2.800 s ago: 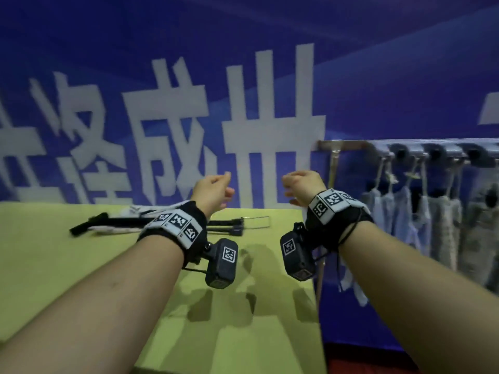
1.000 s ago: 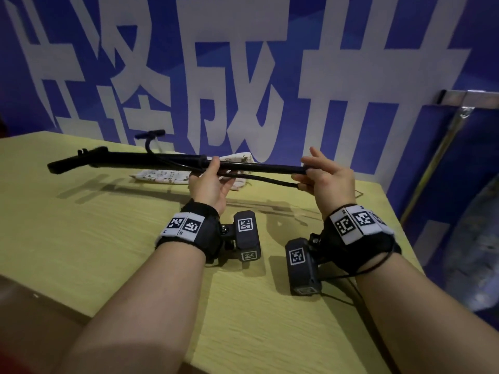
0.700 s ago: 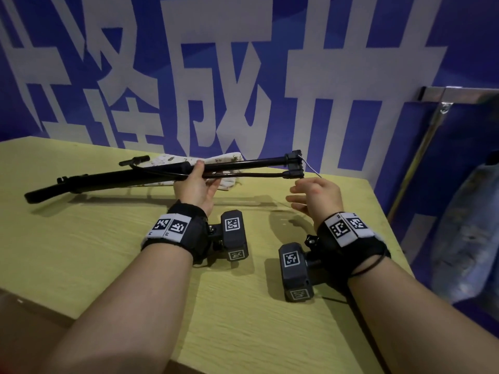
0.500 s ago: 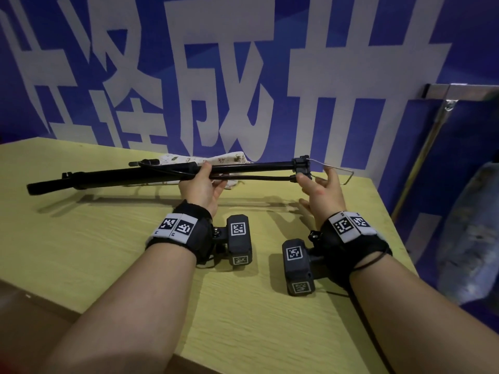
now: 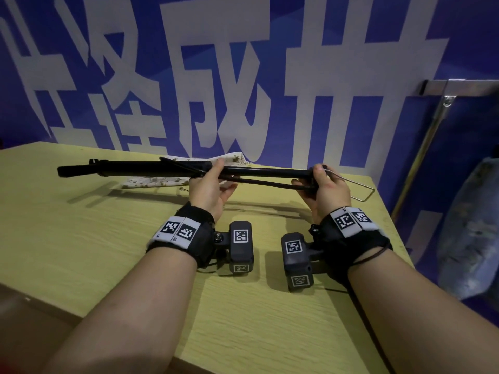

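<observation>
A long black pump-like tool point(image 5: 151, 169) with a thin hose along it is held level just above the yellow-green table point(image 5: 81, 238). My left hand point(image 5: 209, 188) grips its shaft near the middle, thumb on top. My right hand point(image 5: 325, 188) grips the right end, where a bent wire foot loop point(image 5: 361, 188) sticks out to the right. Both wrists wear black bands with square markers and small black boxes.
A patterned white cloth pouch point(image 5: 162, 179) lies on the table behind the tool. A blue wall with large white characters stands close behind. A metal rack rail point(image 5: 459, 86) and its slanted leg are at the right, past the table's right edge.
My right hand has closed round the tool's right end, after hovering open beside it. The tool has risen slightly and levelled; the left hand keeps its hold on the shaft.
</observation>
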`<control>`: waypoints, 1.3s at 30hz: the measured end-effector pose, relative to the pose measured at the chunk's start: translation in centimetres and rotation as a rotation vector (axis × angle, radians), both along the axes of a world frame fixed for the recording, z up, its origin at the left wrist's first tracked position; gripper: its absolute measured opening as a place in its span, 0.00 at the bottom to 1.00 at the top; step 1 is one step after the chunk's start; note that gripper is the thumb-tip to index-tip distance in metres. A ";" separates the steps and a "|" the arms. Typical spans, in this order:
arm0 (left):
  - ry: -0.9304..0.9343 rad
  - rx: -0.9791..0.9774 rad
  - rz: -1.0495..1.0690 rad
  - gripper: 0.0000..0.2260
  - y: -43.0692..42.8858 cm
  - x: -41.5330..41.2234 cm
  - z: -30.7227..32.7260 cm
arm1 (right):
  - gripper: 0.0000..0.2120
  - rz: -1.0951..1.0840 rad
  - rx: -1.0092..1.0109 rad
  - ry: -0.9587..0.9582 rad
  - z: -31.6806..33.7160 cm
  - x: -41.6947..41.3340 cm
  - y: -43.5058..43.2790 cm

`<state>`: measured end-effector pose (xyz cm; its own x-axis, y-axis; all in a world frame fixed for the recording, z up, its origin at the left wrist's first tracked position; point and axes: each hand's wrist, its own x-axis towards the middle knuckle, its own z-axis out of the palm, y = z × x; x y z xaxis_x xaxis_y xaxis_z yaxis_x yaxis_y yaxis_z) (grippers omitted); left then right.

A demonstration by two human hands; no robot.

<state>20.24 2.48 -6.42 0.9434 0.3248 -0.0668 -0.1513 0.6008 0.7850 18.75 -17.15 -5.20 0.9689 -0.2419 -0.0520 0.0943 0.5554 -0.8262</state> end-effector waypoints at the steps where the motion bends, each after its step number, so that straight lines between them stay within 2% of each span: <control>1: -0.018 0.005 -0.023 0.22 0.0 -0.2 0.1 | 0.16 0.001 0.026 0.005 0.2 -0.1 0.0; 5: -0.037 -0.013 -0.050 0.29 0.0 -0.4 0.6 | 0.16 -0.013 0.100 0.027 0.3 -0.3 -0.6; 8: -0.053 -0.081 -0.019 0.32 0.8 -0.2 0.6 | 0.15 -0.043 0.081 0.044 0.3 -0.3 -1.0; 15: -0.082 -0.107 0.028 0.28 1.7 0.3 0.5 | 0.10 -0.124 0.005 0.116 0.1 -0.1 -1.7; 20: -0.090 -0.216 0.119 0.27 3.0 0.2 0.7 | 0.11 -0.154 0.016 0.154 0.0 0.2 -2.1; 23: -0.090 -0.202 0.188 0.24 3.4 0.4 0.6 | 0.11 -0.164 -0.016 0.157 -0.2 0.3 -2.2; 29: -0.097 -0.224 0.164 0.21 3.8 0.3 0.2 | 0.12 -0.176 0.078 0.211 -0.3 0.4 -2.4; 33: -0.071 -0.174 0.191 0.17 3.5 0.0 0.1 | 0.13 -0.183 0.197 0.223 -0.1 0.4 -2.6; 39: -0.074 -0.077 0.267 0.23 3.4 0.0 0.2 | 0.15 -0.216 0.119 0.288 0.0 0.3 -2.8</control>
<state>20.27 5.92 -6.27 0.8281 0.5594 -0.0350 -0.3675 0.5891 0.7196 19.08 -19.99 -5.19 0.8377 -0.4152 -0.3547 -0.0066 0.6418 -0.7668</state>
